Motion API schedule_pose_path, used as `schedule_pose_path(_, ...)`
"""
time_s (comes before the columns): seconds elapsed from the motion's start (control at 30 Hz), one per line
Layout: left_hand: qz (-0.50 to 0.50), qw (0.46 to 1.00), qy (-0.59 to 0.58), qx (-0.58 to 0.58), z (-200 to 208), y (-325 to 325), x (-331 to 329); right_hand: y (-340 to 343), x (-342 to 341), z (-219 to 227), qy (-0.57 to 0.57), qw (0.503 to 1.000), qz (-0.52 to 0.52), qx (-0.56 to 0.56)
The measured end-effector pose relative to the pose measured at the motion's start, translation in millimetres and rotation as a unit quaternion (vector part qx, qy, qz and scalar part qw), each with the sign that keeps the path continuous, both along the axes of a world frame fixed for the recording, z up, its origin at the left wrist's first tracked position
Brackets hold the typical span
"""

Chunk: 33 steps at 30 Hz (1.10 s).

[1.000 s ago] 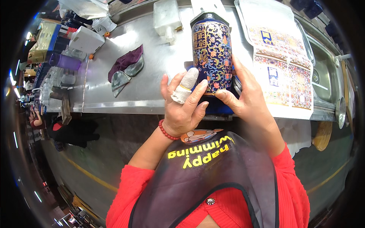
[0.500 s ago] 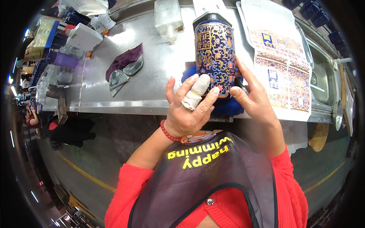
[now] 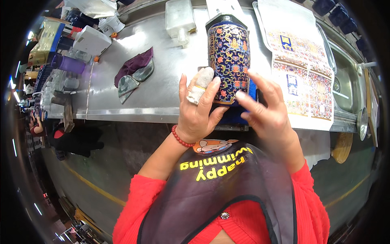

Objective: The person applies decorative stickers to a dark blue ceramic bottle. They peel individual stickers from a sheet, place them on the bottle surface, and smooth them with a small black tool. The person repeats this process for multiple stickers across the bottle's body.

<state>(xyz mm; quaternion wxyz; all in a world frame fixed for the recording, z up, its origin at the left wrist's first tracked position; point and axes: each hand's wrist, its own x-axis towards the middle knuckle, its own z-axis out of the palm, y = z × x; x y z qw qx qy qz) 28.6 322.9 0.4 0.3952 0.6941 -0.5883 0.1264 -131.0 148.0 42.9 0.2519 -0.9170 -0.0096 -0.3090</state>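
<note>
A dark blue bottle (image 3: 230,57) covered in colourful floral pattern lies in front of me, its neck pointing away, over a blue support (image 3: 235,116) mostly hidden beneath. My left hand (image 3: 198,99) is against the bottle's lower left side, index finger on the pattern and thumb by its base. A grey-white cloth finger cover (image 3: 202,83) with a yellow band wraps one of its fingers. On the other side, my right hand (image 3: 268,107) has its fingers spread, with fingertips at the bottle's right edge and lower corner. Printed decal sheets (image 3: 300,81) lie to the right.
A clear glass bottle (image 3: 180,20) lies at the back of the metal table (image 3: 150,97). Purple and green cloths (image 3: 136,73) lie at left. A white box (image 3: 92,40) and purple container (image 3: 67,63) stand farther left. At right is a sink (image 3: 345,89).
The bottle has turned about its long axis, bringing its gold-framed panel to the left edge. My right fingers have spread and loosened; my left hand has shifted slightly left.
</note>
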Motion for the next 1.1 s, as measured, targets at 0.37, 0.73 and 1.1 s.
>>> schedule_pose_path(0.37,-0.004,1.000,-0.021,-0.013,-1,4,-5,7,-6,-4,-0.008,0.999,-0.007,-0.052)
schedule_pose_path(0.73,0.014,1.000,0.000,-0.018,14,0,-18,-5,-13,-5,-0.039,0.998,-0.046,0.028)
schedule_pose_path(1.1,0.027,0.997,-0.047,0.054,35,2,-38,-8,-29,-10,-0.051,0.973,-0.099,0.203)
